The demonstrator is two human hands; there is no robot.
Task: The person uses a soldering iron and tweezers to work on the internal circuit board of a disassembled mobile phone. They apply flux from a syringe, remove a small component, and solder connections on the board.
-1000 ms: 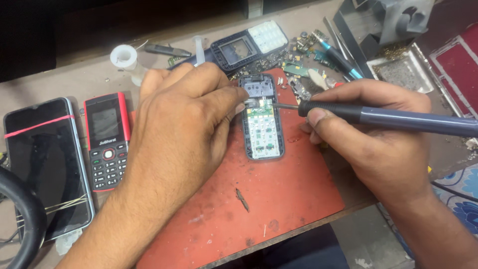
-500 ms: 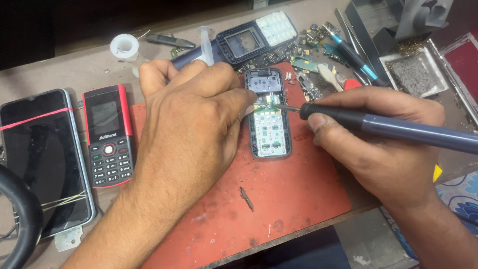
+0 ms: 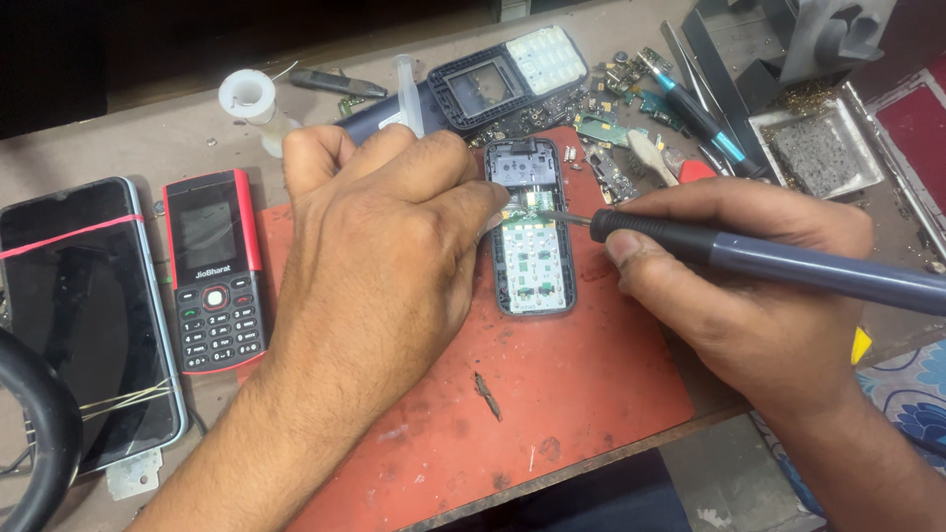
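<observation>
At the far left of the bench lies a large black smartphone (image 3: pixel 84 315) with a red band across its screen, and just beside it a small red-and-black keypad phone (image 3: pixel 214 270) carrying a white label under its dark screen. A white roll of tape (image 3: pixel 246 96) sits behind them.

The left hand (image 3: pixel 389 246) comes next, palm down on the worn red rubber work mat (image 3: pixel 552 394), its fingers curled and its fingertips pressed at the left edge of the opened dark phone body with a bare green circuit board (image 3: pixel 530 232); whether it pinches anything there, I cannot tell. That phone lies flat on the mat, between the two hands.

Behind it rests a detached black front cover with white keypad (image 3: pixel 512 74).

The right hand (image 3: pixel 749 296) is closed pen-fashion around a dark blue soldering iron (image 3: pixel 778 261), its tip touching the upper part of the board. Further right stands a square metal tray (image 3: pixel 823 148).
</observation>
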